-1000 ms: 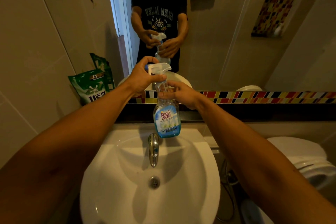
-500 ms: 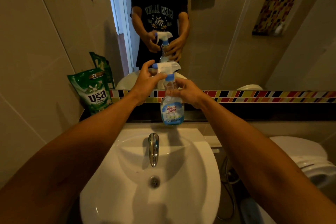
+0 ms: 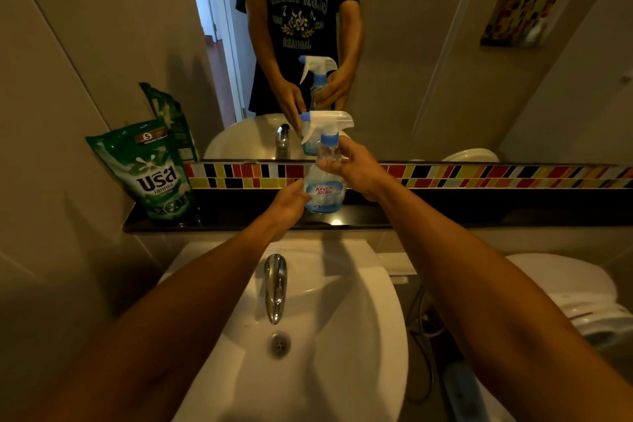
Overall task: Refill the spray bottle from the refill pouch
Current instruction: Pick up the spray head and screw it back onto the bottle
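A clear spray bottle (image 3: 323, 188) with a white trigger head, blue collar and blue label stands upright on the dark shelf (image 3: 445, 214) behind the sink. My right hand (image 3: 356, 169) grips its neck just under the collar. My left hand (image 3: 289, 204) rests low against the bottle's left side, fingers touching the label. The green refill pouch (image 3: 149, 173) leans against the wall at the shelf's left end, apart from both hands.
A white sink (image 3: 342, 336) with a chrome tap (image 3: 275, 286) lies below my arms. The mirror (image 3: 428, 44) above the shelf reflects the person and the bottle. A white toilet (image 3: 565, 301) stands at the right. A coloured tile strip (image 3: 479, 176) runs under the mirror.
The bottle went from above the sink down and back onto the shelf. My left hand left the trigger head and dropped to the bottle's lower side. My right hand stayed on the neck.
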Tool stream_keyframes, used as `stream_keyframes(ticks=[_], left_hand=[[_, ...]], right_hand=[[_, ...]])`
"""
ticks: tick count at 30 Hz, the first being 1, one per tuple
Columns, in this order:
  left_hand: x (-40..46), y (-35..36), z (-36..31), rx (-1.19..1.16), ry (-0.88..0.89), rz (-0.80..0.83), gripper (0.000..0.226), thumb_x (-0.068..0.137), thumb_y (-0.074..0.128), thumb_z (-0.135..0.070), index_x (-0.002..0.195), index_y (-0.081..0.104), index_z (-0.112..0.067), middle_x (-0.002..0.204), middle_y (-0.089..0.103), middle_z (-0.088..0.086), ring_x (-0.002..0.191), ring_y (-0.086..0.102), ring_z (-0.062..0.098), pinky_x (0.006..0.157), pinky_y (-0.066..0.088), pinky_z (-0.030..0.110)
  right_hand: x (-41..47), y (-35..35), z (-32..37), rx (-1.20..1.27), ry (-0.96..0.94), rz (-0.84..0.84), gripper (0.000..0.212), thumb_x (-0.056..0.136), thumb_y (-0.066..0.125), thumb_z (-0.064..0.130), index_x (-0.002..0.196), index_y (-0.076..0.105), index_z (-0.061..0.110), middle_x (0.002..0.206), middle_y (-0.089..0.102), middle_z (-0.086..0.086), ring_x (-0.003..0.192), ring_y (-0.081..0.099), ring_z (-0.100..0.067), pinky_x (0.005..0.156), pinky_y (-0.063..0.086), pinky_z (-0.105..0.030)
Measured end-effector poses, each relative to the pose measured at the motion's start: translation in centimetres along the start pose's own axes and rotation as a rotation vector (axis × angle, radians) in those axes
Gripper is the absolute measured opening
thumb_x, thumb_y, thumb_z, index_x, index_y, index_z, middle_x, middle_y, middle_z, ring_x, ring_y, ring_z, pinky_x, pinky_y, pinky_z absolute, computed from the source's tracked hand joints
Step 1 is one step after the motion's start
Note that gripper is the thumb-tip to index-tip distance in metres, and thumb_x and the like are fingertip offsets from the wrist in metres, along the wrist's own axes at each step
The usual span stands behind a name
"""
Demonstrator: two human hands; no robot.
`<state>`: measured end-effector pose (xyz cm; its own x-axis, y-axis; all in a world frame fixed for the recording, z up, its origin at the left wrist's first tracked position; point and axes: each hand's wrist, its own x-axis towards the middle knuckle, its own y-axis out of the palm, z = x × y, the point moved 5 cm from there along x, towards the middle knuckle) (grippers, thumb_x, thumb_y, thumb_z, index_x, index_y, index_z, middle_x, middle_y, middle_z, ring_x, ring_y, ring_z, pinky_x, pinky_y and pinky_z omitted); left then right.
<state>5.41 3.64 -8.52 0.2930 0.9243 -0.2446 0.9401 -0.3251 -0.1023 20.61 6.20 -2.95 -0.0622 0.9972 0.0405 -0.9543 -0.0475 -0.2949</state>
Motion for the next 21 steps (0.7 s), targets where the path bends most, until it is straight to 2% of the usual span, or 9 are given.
stream_keyframes(ticks=[3,5,8,10,13,15,17,21], left_hand=[[1.9,1.0,0.6,-0.028,-0.038,-0.019,0.044,0.100,0.043,-0.002,0.142,0.051,-0.015,0.128,0.061,0.005,0.109,0.056,0.013,0.071,0.042,0.018],[3.0,1.7,1.0,-0.048,-0.049,-0.021,0.046,0.099,0.044,-0.002,0.142,0.051,-0.018,0.131,0.061,0.003,0.117,0.055,0.017,0.081,0.042,0.022],[4.3,2.6,1.5,-0.080,-0.070,-0.043,0.049,0.099,0.043,0.001,0.144,0.047,-0.019,0.130,0.058,0.003,0.116,0.052,0.014,0.094,0.039,0.029],[5.2,3.1,2.0,-0.078,-0.061,-0.033,0.051,0.098,0.042,0.003,0.145,0.045,-0.018,0.134,0.058,0.006,0.121,0.054,0.018,0.092,0.042,0.028],[6.1,3.8,2.5,-0.090,-0.046,-0.028,0.050,0.099,0.041,0.002,0.146,0.044,-0.015,0.132,0.059,0.010,0.129,0.053,0.029,0.084,0.050,0.021],[6.3,4.4,2.5,-0.096,-0.033,-0.029,0.046,0.102,0.038,0.001,0.146,0.043,-0.011,0.134,0.058,0.017,0.128,0.053,0.031,0.085,0.054,0.025],[6.6,4.8,2.5,-0.084,-0.011,-0.033,0.045,0.103,0.035,0.001,0.147,0.042,-0.008,0.138,0.056,0.021,0.124,0.052,0.028,0.092,0.052,0.031],[7.2,5.0,2.9,-0.074,0.009,-0.046,0.046,0.103,0.039,0.000,0.148,0.041,-0.011,0.138,0.057,0.017,0.129,0.054,0.034,0.097,0.049,0.032]], right_hand=[[1.2,-0.7,-1.4,-0.004,0.009,0.004,0.044,0.095,0.071,0.011,0.133,0.054,0.027,0.127,0.066,0.001,0.116,0.065,-0.017,0.098,0.057,-0.044],[1.9,-1.1,-2.2,0.003,0.015,0.002,0.044,0.096,0.069,0.010,0.134,0.053,0.026,0.123,0.065,0.006,0.111,0.065,-0.012,0.096,0.056,-0.039],[2.8,-1.6,-3.2,0.016,0.029,-0.008,0.048,0.098,0.067,0.009,0.141,0.050,0.021,0.126,0.064,0.006,0.113,0.063,-0.011,0.091,0.054,-0.032],[3.3,-1.9,-4.0,0.021,0.027,-0.023,0.050,0.098,0.065,0.007,0.144,0.048,0.019,0.132,0.062,0.003,0.118,0.060,-0.012,0.087,0.052,-0.024],[3.6,-2.5,-4.7,0.014,0.024,-0.048,0.050,0.098,0.065,0.006,0.144,0.048,0.016,0.131,0.061,0.003,0.115,0.060,-0.008,0.077,0.052,-0.016],[3.9,-3.0,-5.3,0.016,0.026,-0.061,0.048,0.098,0.065,0.007,0.143,0.049,0.016,0.130,0.063,0.004,0.112,0.061,-0.006,0.080,0.052,-0.017],[4.0,-3.3,-5.7,0.018,0.028,-0.074,0.045,0.098,0.066,0.008,0.139,0.050,0.017,0.127,0.064,0.005,0.113,0.061,-0.006,0.085,0.051,-0.018],[3.9,-3.4,-6.1,0.015,0.020,-0.103,0.046,0.098,0.066,0.010,0.140,0.050,0.019,0.129,0.063,0.005,0.118,0.060,-0.010,0.090,0.051,-0.021]])
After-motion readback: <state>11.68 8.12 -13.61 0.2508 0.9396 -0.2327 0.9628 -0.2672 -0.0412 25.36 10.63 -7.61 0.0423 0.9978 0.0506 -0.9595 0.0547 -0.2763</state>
